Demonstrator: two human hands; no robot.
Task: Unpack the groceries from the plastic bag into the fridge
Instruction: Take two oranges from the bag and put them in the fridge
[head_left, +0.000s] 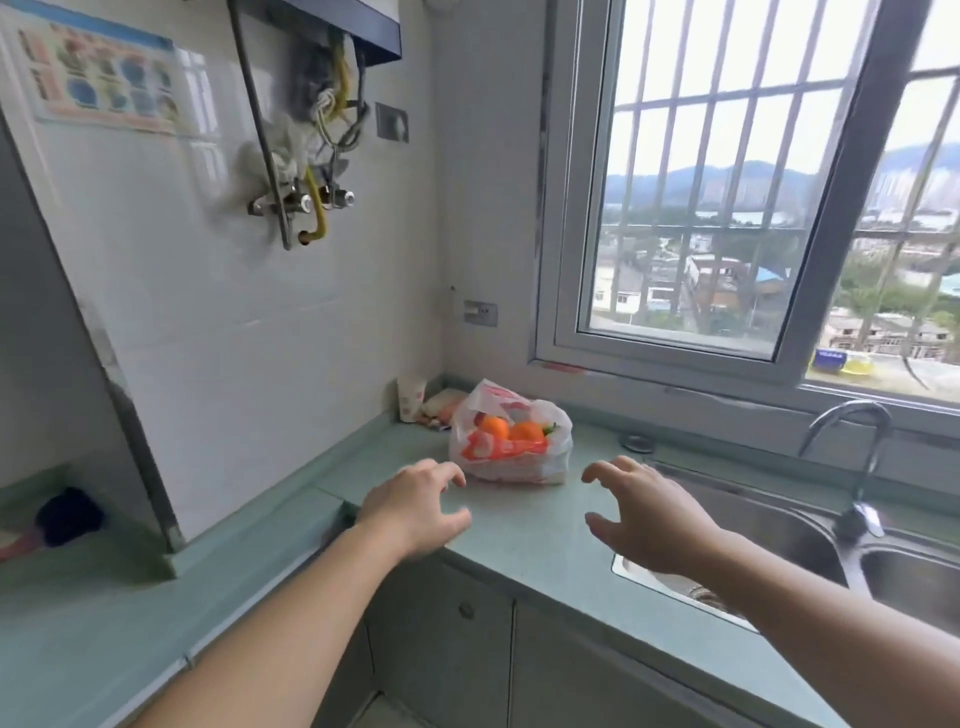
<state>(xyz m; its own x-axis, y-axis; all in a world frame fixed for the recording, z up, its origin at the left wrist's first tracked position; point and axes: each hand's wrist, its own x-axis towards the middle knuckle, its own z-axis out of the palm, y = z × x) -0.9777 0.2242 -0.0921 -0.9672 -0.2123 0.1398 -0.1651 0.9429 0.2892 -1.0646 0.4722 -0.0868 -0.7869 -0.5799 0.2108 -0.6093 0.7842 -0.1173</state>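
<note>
A white plastic bag with red print sits on the green countertop near the corner under the window. Orange fruits show through its open top. My left hand hovers just in front and to the left of the bag, fingers spread and loosely curved, holding nothing. On the bag's right, over the counter beside the sink, my right hand is held the same way and is empty. Neither hand touches the bag. No fridge is in view.
A steel double sink with a tap lies to the right. A paper cup and small packets stand in the corner behind the bag. A tiled partition rises at left. Cabinet doors are below.
</note>
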